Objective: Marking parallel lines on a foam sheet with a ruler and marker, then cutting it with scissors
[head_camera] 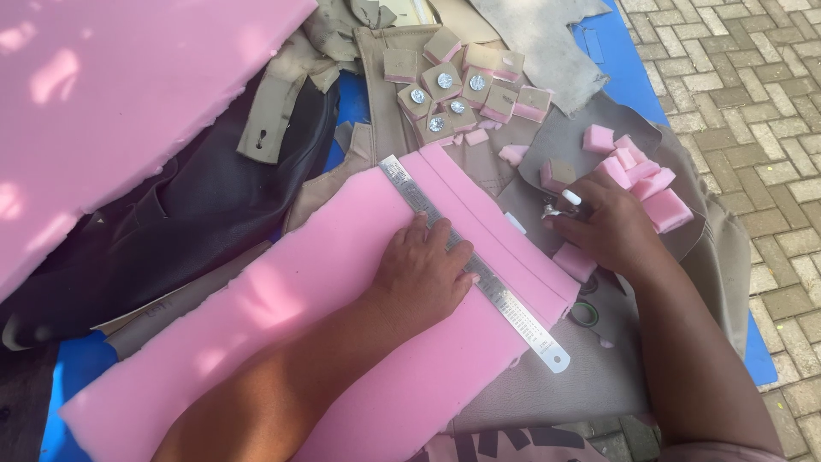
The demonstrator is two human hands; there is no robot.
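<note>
Pink foam sheet lies across the worktop; the left hand, fingers spread flat, pins a steel ruler along its edge to keep it straight, while the right hand seemingly pinches a small metal tool.

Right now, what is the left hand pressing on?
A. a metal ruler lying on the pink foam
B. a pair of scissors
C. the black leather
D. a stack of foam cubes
A: the left hand lies flat on the metal ruler, which runs slantwise across the pink foam; the right hand is off to the side, among small foam pieces.
</note>
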